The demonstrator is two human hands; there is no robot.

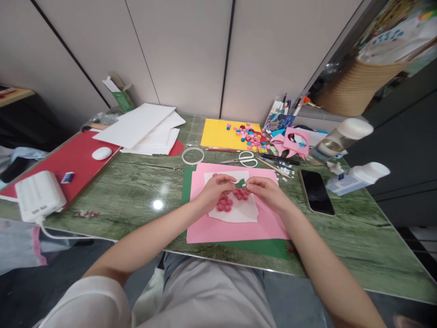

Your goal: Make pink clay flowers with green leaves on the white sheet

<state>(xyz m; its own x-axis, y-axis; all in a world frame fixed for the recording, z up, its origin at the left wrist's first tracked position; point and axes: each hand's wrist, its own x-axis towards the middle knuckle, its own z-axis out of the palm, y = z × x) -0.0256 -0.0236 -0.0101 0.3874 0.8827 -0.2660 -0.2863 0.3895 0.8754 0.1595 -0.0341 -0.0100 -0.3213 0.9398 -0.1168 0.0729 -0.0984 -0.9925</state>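
My left hand [217, 190] and my right hand [267, 191] meet over a white paper sheet [239, 213] lying on a pink sheet [225, 230], which lies on green paper [259, 248]. Both hands have their fingers pinched together on a small green paper piece [241, 183] between them. Clusters of red rolled paper coils [225, 204] sit on the white sheet just below the fingers, partly hidden by them.
Scissors [243, 159], a white tape ring [193, 155], a yellow sheet [218, 133] with several coloured coils [250, 136], pens and pink cutouts [295, 141] lie behind. A phone [316, 191] and bottles [357, 177] stand right. White boards [143, 127], a mouse [101, 153] and a white box [39, 195] lie left.
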